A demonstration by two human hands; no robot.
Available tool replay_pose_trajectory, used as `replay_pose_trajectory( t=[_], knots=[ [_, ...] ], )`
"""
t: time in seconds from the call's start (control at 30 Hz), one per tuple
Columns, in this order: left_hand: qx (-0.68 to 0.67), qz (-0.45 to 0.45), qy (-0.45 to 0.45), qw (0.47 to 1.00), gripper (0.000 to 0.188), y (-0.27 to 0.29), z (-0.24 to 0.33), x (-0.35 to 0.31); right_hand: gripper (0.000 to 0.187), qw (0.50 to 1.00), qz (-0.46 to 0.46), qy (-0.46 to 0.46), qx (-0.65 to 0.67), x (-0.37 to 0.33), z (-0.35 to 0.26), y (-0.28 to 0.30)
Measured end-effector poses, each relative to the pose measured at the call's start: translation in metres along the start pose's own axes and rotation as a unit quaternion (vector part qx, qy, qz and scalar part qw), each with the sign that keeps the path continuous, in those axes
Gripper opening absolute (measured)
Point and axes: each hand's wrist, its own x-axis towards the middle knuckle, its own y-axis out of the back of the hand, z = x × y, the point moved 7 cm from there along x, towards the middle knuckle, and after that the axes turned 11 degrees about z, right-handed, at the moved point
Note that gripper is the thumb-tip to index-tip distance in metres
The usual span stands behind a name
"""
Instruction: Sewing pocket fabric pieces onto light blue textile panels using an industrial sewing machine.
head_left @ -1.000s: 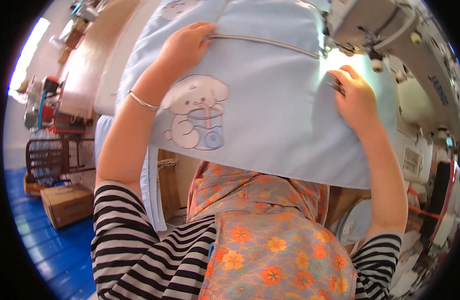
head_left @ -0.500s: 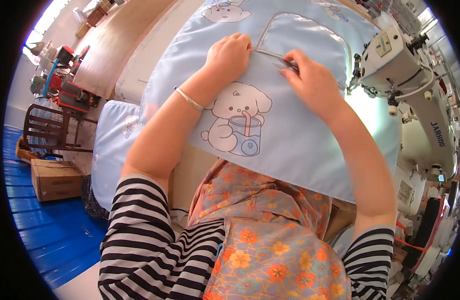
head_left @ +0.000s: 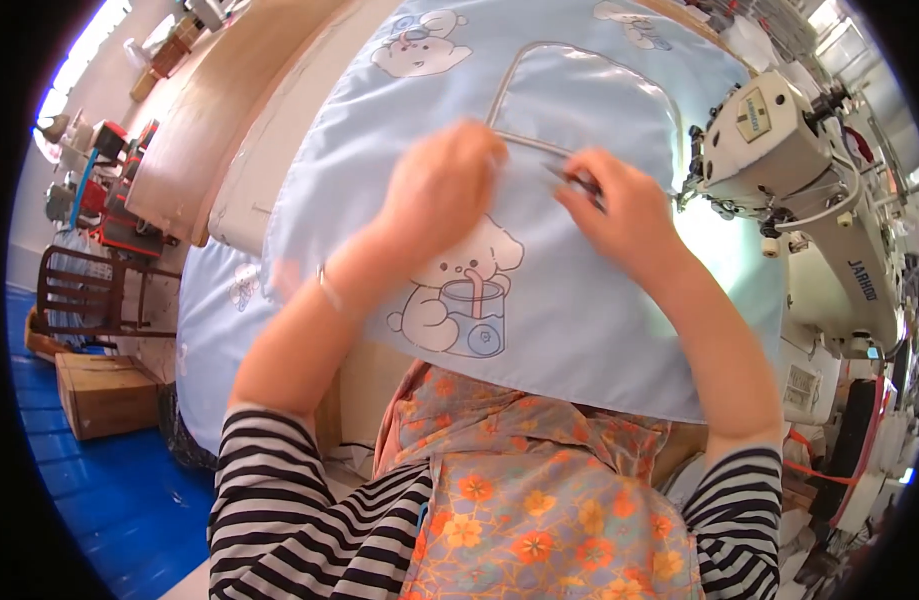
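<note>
While the right hand [head_left: 621,207] is grasping: a small, dark, pointed metal tool [head_left: 585,185].
Left hand [head_left: 444,180]: looking blurred at nine o'clock; its hold I cannot tell.
Tool: could be nicking the light-blue puppy-printed cloth [head_left: 594,320] lying beneath, if the hand is slipping.
Forearms [head_left: 714,330]: left pointing toward one o'clock, right toward eleven.
Narrow grey piping [head_left: 531,143]: running at the right hand's ten o'clock.

- My cloth [head_left: 589,320]: pale blue, printed with white puppies [head_left: 424,320], with grey trim [head_left: 534,143].
- My sleeves [head_left: 279,500], below the cloth: black and pale grey stripes.
- My apron [head_left: 559,510], also below it: greyish, with orange and yellow flowers.
- Sewing machine [head_left: 754,140], right of the cloth: off-white.
- Floor [head_left: 119,500], left of it: bright blue.
</note>
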Motion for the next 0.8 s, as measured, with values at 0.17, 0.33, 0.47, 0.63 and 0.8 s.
replay_pose_trajectory(
  t=[0.17, 0.33, 0.47, 0.63, 0.8],
  knots=[
    [-0.123, -0.206, -0.239, 0.941, 0.029, -0.008, 0.138, -0.093, 0.020, 0.974, 0.010, -0.226, -0.010, -0.100, 0.048, 0.099],
    [-0.039, -0.183, -0.325, 0.927, 0.020, -0.027, 0.152, -0.097, 0.025, 0.930, 0.146, -0.337, 0.007, -0.212, 0.095, 0.181],
    [0.114, -0.181, -0.242, 0.947, 0.004, -0.077, 0.109, -0.038, 0.022, 0.910, 0.262, -0.321, 0.008, -0.248, 0.104, 0.189],
    [0.264, -0.171, -0.139, 0.939, 0.007, -0.142, 0.019, 0.058, 0.025, 0.938, 0.189, -0.286, -0.051, -0.243, 0.099, 0.167],
    [0.181, 0.060, -0.001, 0.982, 0.024, -0.148, -0.061, 0.138, 0.025, 0.952, 0.194, -0.222, -0.085, -0.237, 0.091, 0.169]
  ],
)
